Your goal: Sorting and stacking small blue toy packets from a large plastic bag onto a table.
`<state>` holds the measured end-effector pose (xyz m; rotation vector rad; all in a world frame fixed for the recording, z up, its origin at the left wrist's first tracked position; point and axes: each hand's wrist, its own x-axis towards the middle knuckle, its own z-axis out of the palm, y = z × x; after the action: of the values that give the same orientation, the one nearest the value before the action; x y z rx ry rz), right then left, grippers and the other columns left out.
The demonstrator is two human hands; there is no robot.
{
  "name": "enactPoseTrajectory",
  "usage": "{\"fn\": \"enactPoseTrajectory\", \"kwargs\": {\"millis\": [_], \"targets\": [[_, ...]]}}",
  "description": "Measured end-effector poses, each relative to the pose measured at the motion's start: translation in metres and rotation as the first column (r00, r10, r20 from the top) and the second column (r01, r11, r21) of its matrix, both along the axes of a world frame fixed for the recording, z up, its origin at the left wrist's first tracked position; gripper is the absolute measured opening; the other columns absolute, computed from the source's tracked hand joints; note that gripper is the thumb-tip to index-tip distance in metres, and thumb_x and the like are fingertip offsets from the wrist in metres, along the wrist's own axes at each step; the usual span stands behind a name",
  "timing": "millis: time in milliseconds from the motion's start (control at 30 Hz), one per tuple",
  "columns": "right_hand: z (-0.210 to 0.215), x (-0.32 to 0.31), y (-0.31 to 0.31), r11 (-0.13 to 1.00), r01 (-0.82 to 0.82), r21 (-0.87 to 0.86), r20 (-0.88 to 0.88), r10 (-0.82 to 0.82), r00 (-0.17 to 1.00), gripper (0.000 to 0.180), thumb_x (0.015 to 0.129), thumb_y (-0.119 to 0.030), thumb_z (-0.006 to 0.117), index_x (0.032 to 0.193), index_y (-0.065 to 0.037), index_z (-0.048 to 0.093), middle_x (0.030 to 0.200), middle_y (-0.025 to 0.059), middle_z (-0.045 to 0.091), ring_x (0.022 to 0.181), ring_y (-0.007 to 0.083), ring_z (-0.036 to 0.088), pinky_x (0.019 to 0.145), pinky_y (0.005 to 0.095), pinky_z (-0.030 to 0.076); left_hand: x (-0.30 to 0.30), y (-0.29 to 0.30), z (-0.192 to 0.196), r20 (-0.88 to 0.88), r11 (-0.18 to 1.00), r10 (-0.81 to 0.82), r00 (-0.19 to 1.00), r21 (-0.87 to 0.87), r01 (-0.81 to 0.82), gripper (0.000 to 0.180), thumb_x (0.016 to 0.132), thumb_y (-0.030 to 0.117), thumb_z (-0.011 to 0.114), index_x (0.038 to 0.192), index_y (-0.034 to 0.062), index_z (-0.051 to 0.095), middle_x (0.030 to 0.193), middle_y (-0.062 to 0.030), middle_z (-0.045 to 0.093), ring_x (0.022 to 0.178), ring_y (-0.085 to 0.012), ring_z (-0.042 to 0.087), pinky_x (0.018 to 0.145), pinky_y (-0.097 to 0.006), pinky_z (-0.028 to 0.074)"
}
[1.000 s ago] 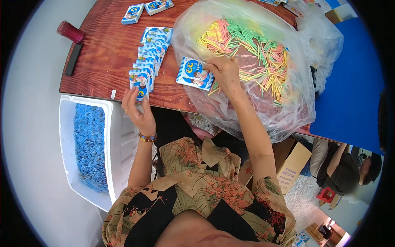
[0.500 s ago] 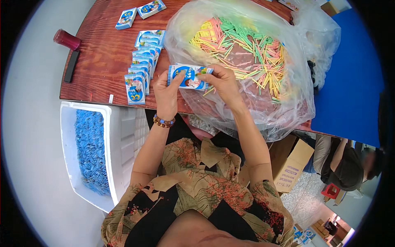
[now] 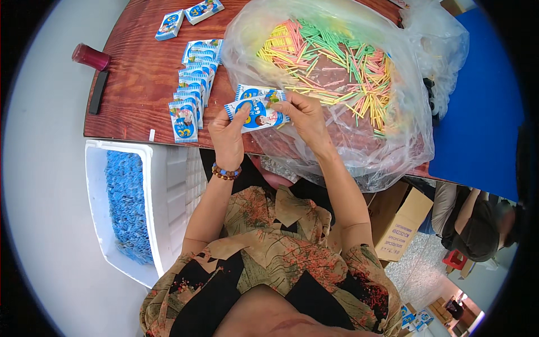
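Observation:
Over the front edge of the table, my left hand [image 3: 227,139] and my right hand [image 3: 306,119] pinch the two ends of a small white-and-blue printed packet [image 3: 261,119]. Behind it, partly covered, is a second similar packet [image 3: 251,91], set at a slight angle to the front one. Both hands are closed, thumbs on top. To the left lies an overlapping row of several matching packets [image 3: 183,121] in two columns. On the right, by my right hand, spreads a clear plastic bag [image 3: 387,163] with many thin pink, green and yellow sticks [image 3: 373,92].
Two small boxes [image 3: 169,25] lie at the far left of the table [image 3: 140,73], near a dark red cylinder [image 3: 91,57] and a black bar [image 3: 98,92]. A white foam bin [image 3: 160,185] with blue pieces stands below left. Right are a blue surface [image 3: 477,112], a carton [image 3: 405,222] and another person [image 3: 477,224].
The packets in my hands have fanned apart: the front one is lower and tilted, so more of the one behind shows. My hands stay nearly in place.

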<state>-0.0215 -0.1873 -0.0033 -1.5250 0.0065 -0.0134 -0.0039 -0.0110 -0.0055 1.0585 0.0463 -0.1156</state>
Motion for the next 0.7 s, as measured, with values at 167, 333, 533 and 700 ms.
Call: {"fn": "enactPoseTrajectory", "kwargs": {"millis": [167,333,533,700], "targets": [[0.005,0.003,0.003,1.000,-0.002,0.012,-0.025,0.003,1.000,0.008,0.088,-0.008,0.065,0.091,0.000,0.067,0.079,-0.0012,0.065,0.073,0.0031,0.056,0.066,0.0205,0.046,0.000,-0.001,0.002,-0.022,0.998,0.022,1.000,-0.061,-0.024,0.010,0.088,0.004,0.065,0.095,-0.0028,0.067,0.091,-0.0056,0.069,0.078,-0.0073,0.063,0.070,-0.022,0.051],[0.014,0.004,0.010,0.991,-0.038,0.130,0.016,0.037,0.999,0.011,0.088,-0.010,0.065,0.093,-0.001,0.067,0.081,-0.0011,0.065,0.074,0.0037,0.056,0.067,0.0213,0.046,0.001,-0.002,0.001,0.006,1.000,0.021,1.000,-0.006,-0.021,0.010,0.088,0.005,0.065,0.094,-0.0031,0.066,0.089,-0.0042,0.068,0.076,-0.0061,0.061,0.068,-0.021,0.049],[0.025,-0.005,0.012,0.996,0.029,0.082,-0.093,-0.021,0.995,0.014,0.090,-0.013,0.063,0.091,0.000,0.068,0.078,-0.0007,0.065,0.069,0.0039,0.056,0.063,0.0208,0.046,0.002,0.000,-0.011,0.009,0.999,0.034,0.999,-0.014,-0.034,0.013,0.090,0.007,0.064,0.096,-0.0043,0.066,0.089,-0.0042,0.068,0.076,-0.0056,0.060,0.069,-0.021,0.048],[0.015,-0.002,-0.017,0.994,-0.026,0.108,0.094,0.016,0.995,0.016,0.090,-0.017,0.061,0.091,-0.004,0.068,0.085,0.0026,0.064,0.077,0.0084,0.059,0.064,0.0227,0.046,0.003,0.001,-0.008,-0.070,0.992,0.011,0.997,-0.128,-0.020,0.018,0.092,0.012,0.062,0.098,-0.0047,0.066,0.091,-0.0050,0.068,0.077,-0.0071,0.062,0.070,-0.023,0.050]]}}
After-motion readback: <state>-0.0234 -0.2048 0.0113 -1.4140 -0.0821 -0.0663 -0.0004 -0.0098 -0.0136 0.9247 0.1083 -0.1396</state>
